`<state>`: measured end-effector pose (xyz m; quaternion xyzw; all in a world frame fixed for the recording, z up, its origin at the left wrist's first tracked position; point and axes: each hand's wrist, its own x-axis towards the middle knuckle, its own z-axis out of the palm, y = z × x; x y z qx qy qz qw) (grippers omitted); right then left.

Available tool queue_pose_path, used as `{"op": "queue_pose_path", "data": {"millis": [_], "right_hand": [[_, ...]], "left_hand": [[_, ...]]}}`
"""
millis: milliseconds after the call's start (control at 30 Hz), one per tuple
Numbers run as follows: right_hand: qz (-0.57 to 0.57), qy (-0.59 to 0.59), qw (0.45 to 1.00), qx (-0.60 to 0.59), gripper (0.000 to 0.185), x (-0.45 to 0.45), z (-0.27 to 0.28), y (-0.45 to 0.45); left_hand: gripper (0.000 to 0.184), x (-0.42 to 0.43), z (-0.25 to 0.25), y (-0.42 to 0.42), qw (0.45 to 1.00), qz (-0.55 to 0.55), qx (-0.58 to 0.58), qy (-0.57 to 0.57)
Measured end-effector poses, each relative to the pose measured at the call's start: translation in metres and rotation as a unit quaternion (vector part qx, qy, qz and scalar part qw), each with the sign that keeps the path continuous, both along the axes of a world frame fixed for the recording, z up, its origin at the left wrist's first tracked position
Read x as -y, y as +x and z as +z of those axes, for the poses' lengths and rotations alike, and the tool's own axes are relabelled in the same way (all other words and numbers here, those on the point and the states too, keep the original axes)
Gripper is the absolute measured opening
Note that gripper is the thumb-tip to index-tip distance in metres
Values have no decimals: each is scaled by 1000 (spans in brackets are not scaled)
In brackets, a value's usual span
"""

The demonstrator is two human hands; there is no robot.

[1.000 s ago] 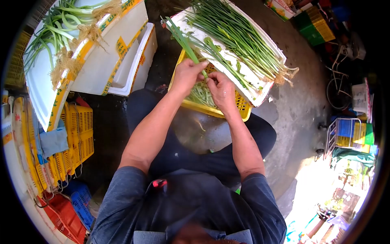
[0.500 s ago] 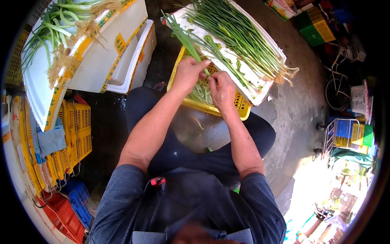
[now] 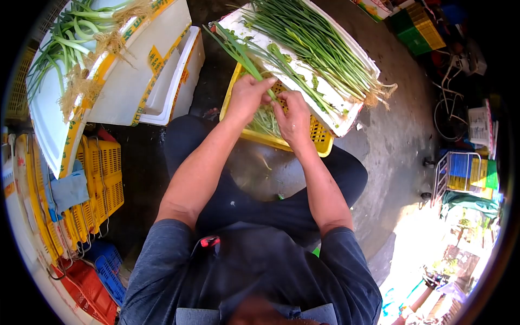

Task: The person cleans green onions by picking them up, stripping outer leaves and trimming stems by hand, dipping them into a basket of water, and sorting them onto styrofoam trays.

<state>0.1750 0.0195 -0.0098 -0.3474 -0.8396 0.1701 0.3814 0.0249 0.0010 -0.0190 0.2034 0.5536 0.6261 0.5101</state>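
Observation:
My left hand (image 3: 247, 101) is wrapped round a green stalk (image 3: 242, 59) whose long leaves point up and to the left. Close beside it, my right hand (image 3: 294, 118) has thumb and fingers pinched at the stalk's lower end; whether it grips the stalk or a small piece is too small to tell. Beneath both hands stands a yellow basket (image 3: 277, 143) holding pale green trimmings (image 3: 265, 120). Behind it a white foam board (image 3: 340, 127) bears a large pile of green stalks (image 3: 317, 46), roots toward the right, and some loose leaves.
White foam boxes (image 3: 122, 96) at upper left carry rooted green onions (image 3: 76, 40). Yellow crates (image 3: 110, 179), a blue crate (image 3: 110, 273) and a red crate (image 3: 89, 287) stand at left. On the right are a wire cart (image 3: 443, 176) and a bicycle wheel (image 3: 450, 120).
My right hand has shifted slightly up and left, its fingers lying closer against the stalk. The stalk's leaf tips have swung a little to the left.

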Motion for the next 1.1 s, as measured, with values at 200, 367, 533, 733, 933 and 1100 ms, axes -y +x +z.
{"op": "queue_pose_path", "data": {"millis": [200,367,533,733,933,1100], "right_hand": [[10,47,999,2,15,1,-7,-3],[10,11,1000,9,13,5,-13,1],[-10,-34,999,-37,13,15,-18,15],[-12,-164,974,-155,8,22,-23,27],[-15,-409,861,-303,7,16,-11,30],[52,-490,741,-456,5,13,19,56]], "left_hand": [[35,1,-8,1,1000,6,4,7],[38,0,-5,-1,1000,6,-23,-15],[38,-1,-8,-3,1000,20,-7,-23],[36,-1,-7,-1,999,10,12,-37],[35,-2,-11,-5,999,10,24,-46],[34,-3,-12,-10,998,7,44,-38]]}}
